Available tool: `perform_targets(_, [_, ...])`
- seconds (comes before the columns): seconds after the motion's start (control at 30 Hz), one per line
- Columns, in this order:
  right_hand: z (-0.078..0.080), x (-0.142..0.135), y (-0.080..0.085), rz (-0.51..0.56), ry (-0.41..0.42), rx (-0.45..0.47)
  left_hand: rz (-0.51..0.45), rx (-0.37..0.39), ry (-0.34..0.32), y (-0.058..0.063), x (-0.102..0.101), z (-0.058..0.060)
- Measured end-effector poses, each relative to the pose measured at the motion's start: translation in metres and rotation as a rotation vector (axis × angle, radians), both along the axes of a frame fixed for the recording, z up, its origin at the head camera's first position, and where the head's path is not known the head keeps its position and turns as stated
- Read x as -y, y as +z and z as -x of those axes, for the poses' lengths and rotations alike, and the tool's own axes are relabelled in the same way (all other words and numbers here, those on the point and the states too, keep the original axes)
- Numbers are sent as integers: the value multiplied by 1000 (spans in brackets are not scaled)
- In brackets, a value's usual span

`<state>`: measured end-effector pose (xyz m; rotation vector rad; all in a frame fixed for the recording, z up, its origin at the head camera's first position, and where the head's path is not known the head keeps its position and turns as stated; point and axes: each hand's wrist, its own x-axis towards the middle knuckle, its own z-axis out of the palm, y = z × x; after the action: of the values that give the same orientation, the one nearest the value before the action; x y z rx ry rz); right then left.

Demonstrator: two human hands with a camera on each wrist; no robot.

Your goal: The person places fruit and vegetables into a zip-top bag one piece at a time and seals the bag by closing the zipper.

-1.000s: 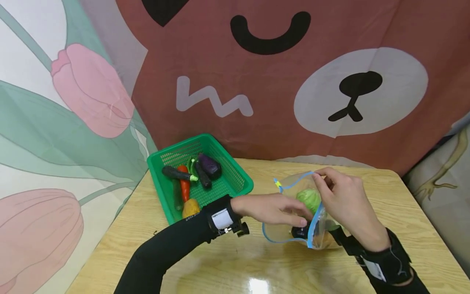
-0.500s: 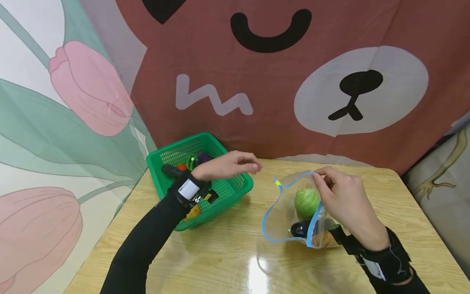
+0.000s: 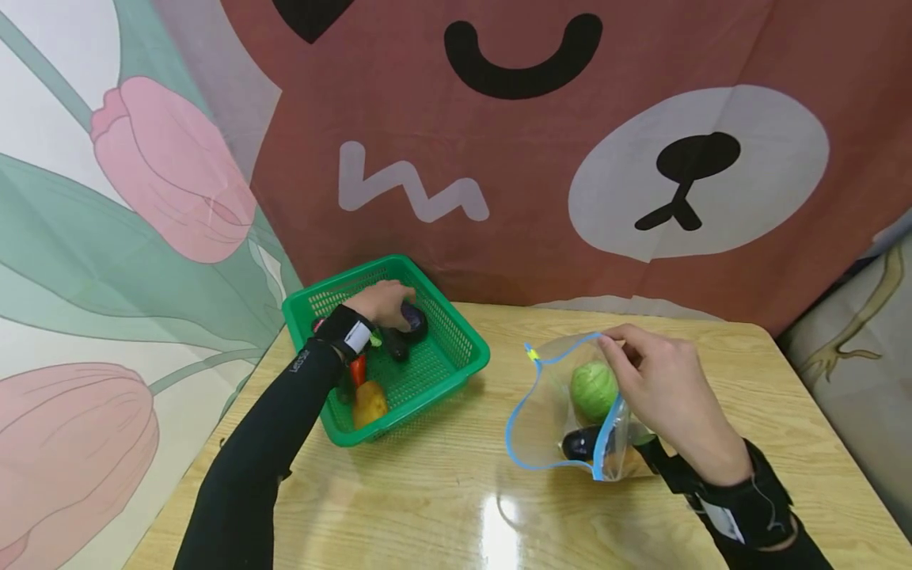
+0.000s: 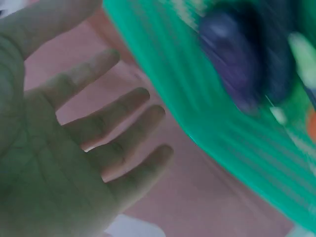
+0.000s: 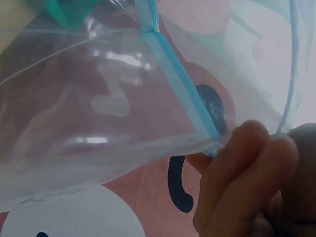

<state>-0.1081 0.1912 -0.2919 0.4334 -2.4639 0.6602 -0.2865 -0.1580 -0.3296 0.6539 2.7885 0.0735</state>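
Note:
In the head view my left hand [image 3: 383,303] reaches into the green basket [image 3: 470,358], at a purple eggplant [image 3: 416,321] on its far side. The left wrist view shows the fingers spread and holding nothing, with the eggplant [image 4: 229,57] lying beyond the rim. My right hand [image 3: 670,392] pinches the blue-edged mouth of a clear zip bag [image 3: 537,419], whose mouth gapes toward the left. A green cabbage [image 3: 594,392] and a glossy dark eggplant [image 3: 580,443] are inside; something brownish behind them is hard to make out.
Also in the basket are a yellow potato-like vegetable [image 3: 370,404], a long red vegetable [image 3: 359,369] and a dark slender vegetable [image 3: 394,345]. Wooden tabletop [image 3: 427,507] lies between basket and bag. A printed cloth [image 3: 513,174] hangs behind the table.
My left hand has left the bag, swung left and gone into the basket. The cabbage and dark eggplant stay in the bag. My right hand keeps its pinch on the bag's edge.

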Motion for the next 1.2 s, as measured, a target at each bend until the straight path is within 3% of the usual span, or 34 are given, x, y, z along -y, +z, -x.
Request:
perform_targets(0.2, [0,-1,-1,-2,3,8,132,53,162,-18,32,16])
perform_targets(0.33, [0,-3,-2,0,-1,5,201,116,259,-24,44,16])
perform_targets(0.43, [0,-3,-3,0,-3,-8,220,125,266,-26,48,12])
perform_targets(0.53, [0,-3,-3,-1,-5,-9,204,52,209,-42,58,16])
perform_targets(0.57, [0,-3,-3,0,-6,-8,172,-12,158,-58,69,24])
perform_targets(0.63, [0,-3,-3,-1,-8,-1,172,-60,154,-83,83,39])
perform_targets(0.73, [1,-3,-3,-4,-7,-4,171,-86,159,-130,108,73])
perform_targets(0.77, [1,-3,-3,-5,-5,-7,173,-99,151,-153,122,91])
perform_targets(0.87, [1,-3,-4,-7,0,-14,200,-63,151,-202,150,136])
perform_targets(0.9, [1,-3,-4,-7,0,-12,199,-42,152,-212,155,146])
perform_targets(0.97, [1,-3,-4,-8,-1,-2,186,-27,152,-215,157,155])
perform_targets(1.07, [2,-3,-3,-9,-7,14,140,88,239,-159,123,120])
perform_targets(1.13, [2,-3,-3,-10,-11,15,70,63,249,-119,98,88])
perform_targets(1.2, [3,-3,-3,-9,-14,14,2,68,270,-89,80,65])
